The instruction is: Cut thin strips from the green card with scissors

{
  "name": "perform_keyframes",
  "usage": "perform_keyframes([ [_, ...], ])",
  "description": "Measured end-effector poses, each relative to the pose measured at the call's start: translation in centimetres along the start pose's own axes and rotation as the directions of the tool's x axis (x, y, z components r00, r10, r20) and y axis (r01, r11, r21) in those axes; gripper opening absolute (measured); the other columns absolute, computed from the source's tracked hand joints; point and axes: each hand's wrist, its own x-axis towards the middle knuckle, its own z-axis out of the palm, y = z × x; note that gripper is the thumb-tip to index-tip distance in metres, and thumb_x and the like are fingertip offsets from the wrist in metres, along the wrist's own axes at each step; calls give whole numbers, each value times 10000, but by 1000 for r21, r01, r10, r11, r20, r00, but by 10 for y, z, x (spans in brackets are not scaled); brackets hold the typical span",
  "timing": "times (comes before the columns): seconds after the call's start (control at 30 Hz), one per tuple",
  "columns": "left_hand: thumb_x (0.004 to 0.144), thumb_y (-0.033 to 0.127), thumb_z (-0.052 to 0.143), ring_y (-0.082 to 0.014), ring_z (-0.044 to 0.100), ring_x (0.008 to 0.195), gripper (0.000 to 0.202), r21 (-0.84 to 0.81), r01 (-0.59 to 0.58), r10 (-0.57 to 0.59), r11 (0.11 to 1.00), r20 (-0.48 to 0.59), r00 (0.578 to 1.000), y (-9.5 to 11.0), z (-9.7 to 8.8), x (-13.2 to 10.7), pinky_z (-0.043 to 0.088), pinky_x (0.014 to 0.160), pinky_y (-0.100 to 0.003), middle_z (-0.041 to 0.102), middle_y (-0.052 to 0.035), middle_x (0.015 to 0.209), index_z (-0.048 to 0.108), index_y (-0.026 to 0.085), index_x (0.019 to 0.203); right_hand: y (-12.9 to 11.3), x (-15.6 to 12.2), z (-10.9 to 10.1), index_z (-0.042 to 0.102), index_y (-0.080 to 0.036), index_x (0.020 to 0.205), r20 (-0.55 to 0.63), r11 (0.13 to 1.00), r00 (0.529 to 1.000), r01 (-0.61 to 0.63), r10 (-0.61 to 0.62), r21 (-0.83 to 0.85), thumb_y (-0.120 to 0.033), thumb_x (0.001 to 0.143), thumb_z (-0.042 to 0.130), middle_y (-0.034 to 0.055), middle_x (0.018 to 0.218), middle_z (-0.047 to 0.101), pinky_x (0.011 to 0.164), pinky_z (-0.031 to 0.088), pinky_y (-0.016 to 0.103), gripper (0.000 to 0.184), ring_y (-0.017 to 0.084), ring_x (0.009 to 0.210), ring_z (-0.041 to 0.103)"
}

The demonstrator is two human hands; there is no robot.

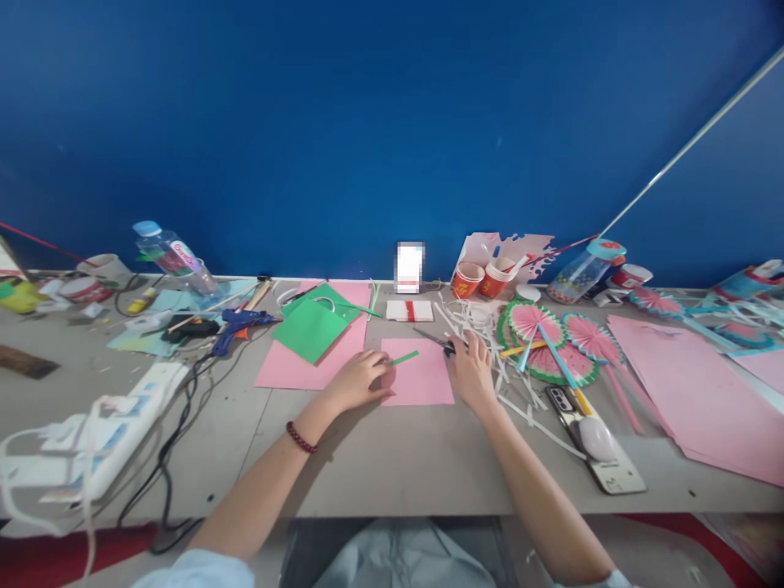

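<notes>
The left hand (366, 380) is resting at the left edge of the small pink sheet (422, 384), wearing a bracelet (301, 438) at the wrist. The green strip (405, 358) is lying over that sheet, its left end meeting the left fingertips; I cannot tell whether they are pinching it. The right hand (474, 367) is lying just beyond the sheet's right edge, its fingers covering part of the scissors (434, 337) at the handles; whether it is gripping them, I cannot tell. The hands are resting well apart, with the sheet showing between them. The scissors' blades are pointing up and left, toward the white packet (401, 311). To the left, the green sheets (314, 331) are lying on the large pink sheet (285, 371), and the glue gun (236, 327) is lying beside it. To the right, the paper scraps (483, 320) are spreading near the paper fans (535, 325), and the phone (618, 474) is lying nearer the table's (404, 474) front edge
</notes>
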Motion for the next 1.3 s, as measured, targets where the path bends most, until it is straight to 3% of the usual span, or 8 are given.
perform_keyframes([
  [0.17,844,476,557,-230,571,966,317,13,-7,7,1000,11,1000,4,-3,0,454,860,-363,626,-85,1024,705,208,928,5,2,3,565,-189,1199,44,998,998,39,-42,56,-126,816,433,153,1352,436,984,351,459,411,315,1271,360],
  [0.3,859,413,560,-244,560,1098,259,-3,-21,21,1000,14,1000,5,-2,-1,447,916,-356,620,-95,1171,701,199,896,1,0,8,557,-191,1236,165,979,968,171,-189,112,-235,876,444,136,1373,463,1006,349,429,380,282,1273,392],
  [0.57,882,248,520,-217,562,1147,216,62,-41,38,997,43,998,6,-4,-2,448,943,-338,626,-58,1223,652,230,1052,7,1,7,531,-90,1274,175,996,983,-38,52,-81,-410,908,433,221,1385,437,990,346,481,496,352,1274,367],
  [0.73,875,207,509,-212,588,1101,264,73,-42,41,996,12,999,8,-7,-1,460,928,-342,647,-61,1186,630,225,1109,3,1,11,550,-127,1256,119,999,992,35,-37,19,-351,901,465,205,1412,398,1000,341,504,428,356,1295,344],
  [0.9,890,219,491,-210,613,1080,282,28,-8,11,1000,-135,991,-2,-1,-3,470,911,-346,669,-58,1164,618,234,1142,-4,3,12,656,-185,1067,23,913,959,260,-282,315,-224,903,448,146,1252,548,959,405,445,268,282,1181,472],
  [1.1,888,301,508,-209,660,918,298,-9,76,-73,997,-377,923,-17,3,-2,495,815,-338,727,-64,968,649,211,641,-11,3,8,628,-199,649,-13,805,951,269,-309,529,-268,851,577,77,912,673,800,468,370,220,222,881,591],
  [1.2,896,277,469,-208,647,945,245,20,179,-151,984,-453,879,-27,-1,1,485,853,-342,717,-68,988,682,215,791,-15,1,5,580,-199,551,24,798,955,233,-296,557,-294,881,538,71,843,671,746,470,336,346,211,833,592],
  [1.3,879,232,456,-252,572,1106,247,143,335,-226,931,-495,839,-38,-7,1,420,959,-401,662,-100,1138,656,194,1018,-18,-1,3,639,-200,690,37,793,954,225,-298,567,-257,923,446,79,877,667,767,471,337,307,210,857,593],
])
